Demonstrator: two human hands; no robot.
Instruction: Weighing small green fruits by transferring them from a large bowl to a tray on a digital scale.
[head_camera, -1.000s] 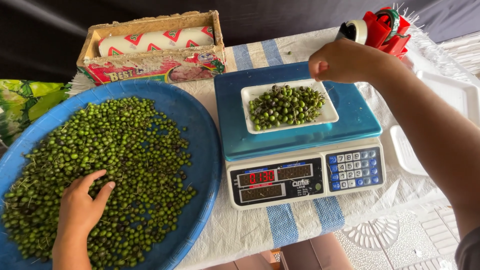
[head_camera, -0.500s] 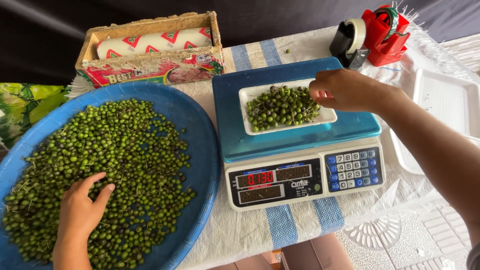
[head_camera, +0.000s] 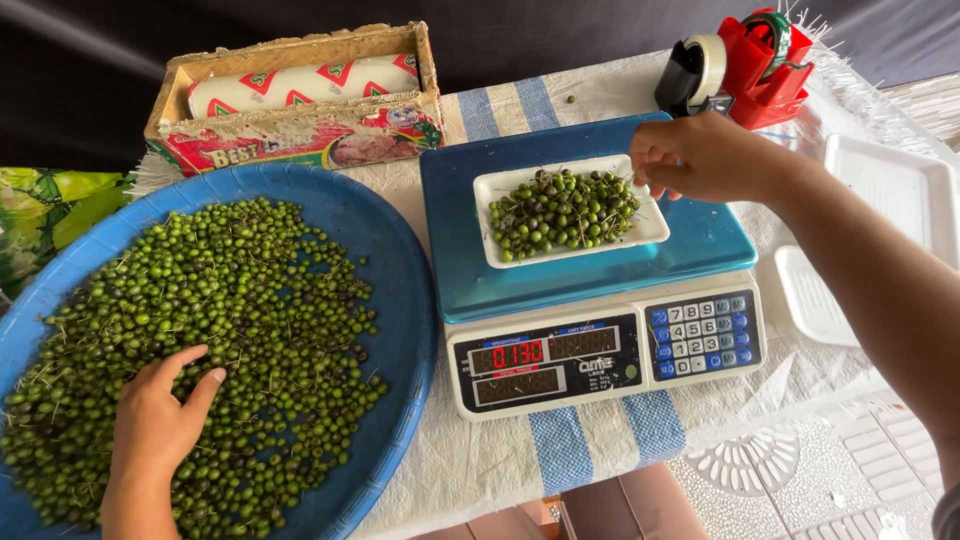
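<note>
Work in hand: small green berries are being portioned from a large blue basin (head_camera: 400, 300) onto a white foam tray (head_camera: 655, 228) set on the blue platform of a digital scale (head_camera: 600, 360).

Done so far: a heaped portion of berries (head_camera: 562, 208) is already held by the tray; red digits are shown on the scale's display, so a weight is being registered.

Left to do: the greater bulk of berries (head_camera: 215, 330) is seen spread across the basin, unportioned; the job is judged to be at an early stage.

Right hand (head_camera: 700, 155): poised over the tray's right edge, fingertips pinched together; whether a berry is caught between them cannot be told.

Left hand (head_camera: 160, 425): laid flat on the basin's berries, fingers spread apart, nothing clamped.

Spare trays: empty white foam trays (head_camera: 885, 185) are stacked at the right, unfilled.

Surroundings: a red tape dispenser (head_camera: 755, 60) and a cardboard box (head_camera: 300, 95) are stood behind the scale.
</note>
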